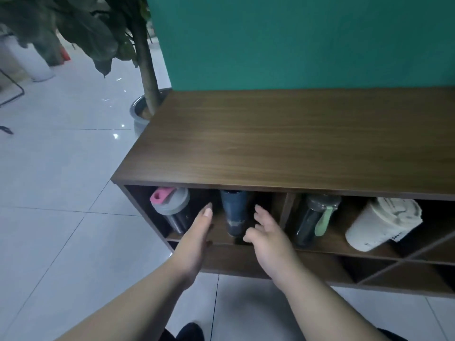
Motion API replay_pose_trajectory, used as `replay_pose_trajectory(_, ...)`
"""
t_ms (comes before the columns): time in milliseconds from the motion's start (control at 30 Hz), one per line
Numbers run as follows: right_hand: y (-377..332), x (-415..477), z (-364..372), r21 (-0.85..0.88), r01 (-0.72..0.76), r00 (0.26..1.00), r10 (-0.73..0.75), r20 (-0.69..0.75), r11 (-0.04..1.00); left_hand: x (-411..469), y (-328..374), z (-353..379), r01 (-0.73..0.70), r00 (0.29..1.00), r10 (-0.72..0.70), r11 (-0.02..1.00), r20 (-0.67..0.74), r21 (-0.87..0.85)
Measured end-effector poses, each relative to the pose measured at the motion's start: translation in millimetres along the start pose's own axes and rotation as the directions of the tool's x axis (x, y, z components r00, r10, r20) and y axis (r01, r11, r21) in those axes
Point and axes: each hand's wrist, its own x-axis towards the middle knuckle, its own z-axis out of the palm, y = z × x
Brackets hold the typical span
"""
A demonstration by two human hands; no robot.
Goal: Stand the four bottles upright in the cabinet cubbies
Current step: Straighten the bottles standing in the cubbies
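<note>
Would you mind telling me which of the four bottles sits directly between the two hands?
The dark blue bottle, second from the left in the left cubby; the left hand and right hand flank it, both open.

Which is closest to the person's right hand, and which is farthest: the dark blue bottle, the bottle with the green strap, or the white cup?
From the right hand:
1. Dark blue bottle, just left of the fingers, same cubby.
2. Bottle with the green strap, next cubby to the right.
3. White cup, farthest right.
</note>
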Motion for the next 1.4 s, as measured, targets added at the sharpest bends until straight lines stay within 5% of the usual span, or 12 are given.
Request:
replay_pose_trajectory(400,1.8,39.2,22.5,0.066,0.166,0.986,-0.165,-0.02,0.984,37.5,5.4,3.2,-0.012,0.984,0.029,0.995,0.175,-0.1)
replay_pose_trajectory(767,7.5,45.3,36.8,0.055,0.134,0.986,-0.128,-0.106,0.989,73.9,-19.9,5.3,0.222,0.975,-0.217,0.966,0.053,-0.135)
replay_pose_trajectory(1200,6.0,44.9,34.4,0.049,0.138,0.984,-0.132,-0.119,0.989,78.4,-17.8,13.2,0.246,0.969,-0.245,0.956,0.03,-0.157)
replay_pose_trajectory(1400,16.4,24.5,41.6,-0.028,-0.032,0.999,0.031,-0.004,0.999,51.7,-22.5,-18.8,0.353,0.936,-0.353,0.935,-0.001,-0.028)
